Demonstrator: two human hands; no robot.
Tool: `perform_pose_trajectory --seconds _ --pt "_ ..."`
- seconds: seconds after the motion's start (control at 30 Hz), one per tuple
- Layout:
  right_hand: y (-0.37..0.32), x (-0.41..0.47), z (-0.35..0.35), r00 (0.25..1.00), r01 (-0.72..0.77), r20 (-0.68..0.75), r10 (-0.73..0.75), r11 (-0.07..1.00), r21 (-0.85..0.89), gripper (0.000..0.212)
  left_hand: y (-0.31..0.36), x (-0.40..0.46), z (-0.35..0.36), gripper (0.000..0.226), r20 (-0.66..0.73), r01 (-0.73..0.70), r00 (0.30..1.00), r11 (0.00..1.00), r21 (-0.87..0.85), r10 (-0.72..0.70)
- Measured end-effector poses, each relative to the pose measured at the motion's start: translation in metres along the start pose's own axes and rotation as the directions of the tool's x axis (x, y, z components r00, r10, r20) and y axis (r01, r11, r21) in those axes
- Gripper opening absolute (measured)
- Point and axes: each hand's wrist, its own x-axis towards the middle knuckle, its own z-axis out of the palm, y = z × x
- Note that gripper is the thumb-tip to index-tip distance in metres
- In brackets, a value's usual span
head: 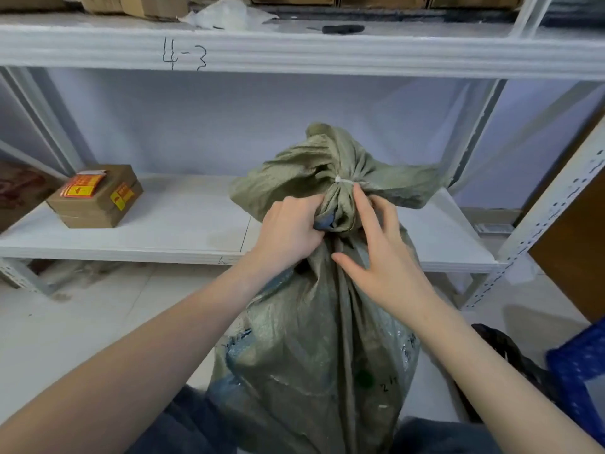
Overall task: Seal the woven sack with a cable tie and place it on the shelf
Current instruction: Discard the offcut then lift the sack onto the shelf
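Observation:
A full olive-green woven sack (pixel 314 355) stands upright on the floor between my knees, in front of the white shelf (pixel 183 224). Its neck is gathered into a bunch, and a white cable tie (pixel 343 181) circles the bunch. My left hand (pixel 288 231) grips the sack's neck just below the tie. My right hand (pixel 376 253) rests on the right side of the neck with its fingers spread, the index fingertip touching just under the tie. The sack's loose top flares out above the tie.
A brown cardboard box (pixel 95 198) with red and yellow stickers sits at the left of the lower shelf. The upper shelf board, marked "4-3", carries a black tool (pixel 342 28), crumpled plastic and cartons. A blue crate (pixel 579 362) and a black bag are at the right.

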Motion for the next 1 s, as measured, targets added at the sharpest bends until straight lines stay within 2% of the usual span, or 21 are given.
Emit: perform_pose_trajectory --seconds 0.07,0.17,0.33,0.53,0.73,1.0 --pt "-0.002 -0.009 -0.007 0.999 0.033 0.009 -0.033 0.997 -0.067 0.096 0.007 0.006 -0.008 0.031 -0.023 -0.017 1.0 0.999 -0.036 0.016" --pt "-0.005 -0.024 -0.014 0.997 0.068 0.052 -0.061 0.984 -0.164 0.105 0.015 0.015 -0.018 0.022 -0.087 -0.003 0.996 0.993 -0.114 -0.007" --pt "-0.008 -0.039 -0.01 0.957 0.026 0.285 0.047 0.968 -0.25 0.115 0.032 0.034 -0.044 0.007 -0.242 -0.02 0.97 0.981 -0.194 -0.028" --pt "-0.021 -0.014 -0.016 0.984 -0.021 0.168 0.066 0.966 -0.257 0.119 0.046 0.054 -0.075 0.013 -0.349 -0.061 0.937 0.978 -0.199 -0.013" --pt "-0.033 0.001 -0.022 0.994 -0.024 0.094 0.047 0.972 -0.233 0.115 0.05 0.074 -0.09 0.009 -0.404 -0.143 0.912 0.979 -0.145 0.073" --pt "-0.042 0.009 -0.027 1.0 0.022 0.01 -0.02 0.967 -0.252 0.114 0.052 0.072 -0.103 0.019 -0.518 -0.213 0.854 0.942 -0.258 0.051"
